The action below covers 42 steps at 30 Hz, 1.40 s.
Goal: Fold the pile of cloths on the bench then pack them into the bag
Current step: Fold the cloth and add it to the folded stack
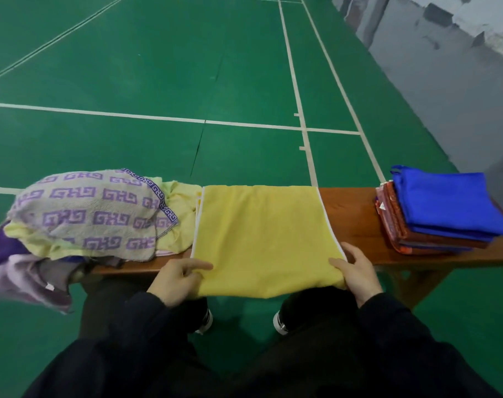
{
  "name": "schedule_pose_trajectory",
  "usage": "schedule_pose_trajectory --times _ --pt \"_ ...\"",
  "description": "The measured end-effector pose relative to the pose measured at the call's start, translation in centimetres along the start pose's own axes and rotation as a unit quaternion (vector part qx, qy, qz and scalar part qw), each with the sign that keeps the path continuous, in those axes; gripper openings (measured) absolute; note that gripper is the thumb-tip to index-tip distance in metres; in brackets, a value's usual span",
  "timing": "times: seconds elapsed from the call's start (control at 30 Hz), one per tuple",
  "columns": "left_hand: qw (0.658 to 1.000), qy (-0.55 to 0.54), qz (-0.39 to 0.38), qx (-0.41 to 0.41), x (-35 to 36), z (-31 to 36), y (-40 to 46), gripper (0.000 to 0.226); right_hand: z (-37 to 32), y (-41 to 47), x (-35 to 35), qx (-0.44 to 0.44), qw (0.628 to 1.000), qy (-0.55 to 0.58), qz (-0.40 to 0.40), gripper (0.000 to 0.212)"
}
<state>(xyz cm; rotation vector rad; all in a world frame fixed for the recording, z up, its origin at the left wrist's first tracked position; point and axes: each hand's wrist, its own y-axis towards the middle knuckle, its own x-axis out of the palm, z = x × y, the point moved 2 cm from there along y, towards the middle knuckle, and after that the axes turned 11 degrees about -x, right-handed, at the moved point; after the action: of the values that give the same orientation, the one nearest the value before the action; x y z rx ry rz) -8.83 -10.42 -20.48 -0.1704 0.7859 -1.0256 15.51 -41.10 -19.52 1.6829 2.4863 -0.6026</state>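
so one yellow cloth (pixel 261 239), smooth and rectangular with white edging, lies flat on the brown wooden table (pixel 350 214), its near edge hanging off. left hand (pixel 175 280) and right hand (pixel 356 274) each pinch a near corner, fingers closed on it. left: one rumpled fuzzy pile (pixel 83 214). right: one folded stack (pixel 436 214), blue on top. green court floor (pixel 158 81) with white lines.
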Motion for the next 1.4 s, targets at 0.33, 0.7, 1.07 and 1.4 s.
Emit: schedule_pose_trajectory --times 0.33,0.7,1.07,1.4 --pt "0.942 0.322 0.007 0.094 0.8 -1.3 -0.4 0.07 -0.6 -0.8 -1.3 -0.087 0.953 -0.195 -0.213 0.023" --pt "0.937 0.048 0.244 0.245 -5.4 4.1 -1.8 0.024 -5.4 -0.5 -2.9 -0.34 0.867 -0.331 -0.153 0.02" --pt "0.849 -0.143 0.373 0.347 -13.2 19.2 -4.6 0.014 -22.1 0.6 -4.6 -0.43 0.89 0.073 0.136 0.01" --pt "0.926 -0.047 0.365 0.083 -10.7 19.1 9.9 0.044 -18.7 13.6 1.7 -0.239 0.947 -0.142 0.164 0.036"
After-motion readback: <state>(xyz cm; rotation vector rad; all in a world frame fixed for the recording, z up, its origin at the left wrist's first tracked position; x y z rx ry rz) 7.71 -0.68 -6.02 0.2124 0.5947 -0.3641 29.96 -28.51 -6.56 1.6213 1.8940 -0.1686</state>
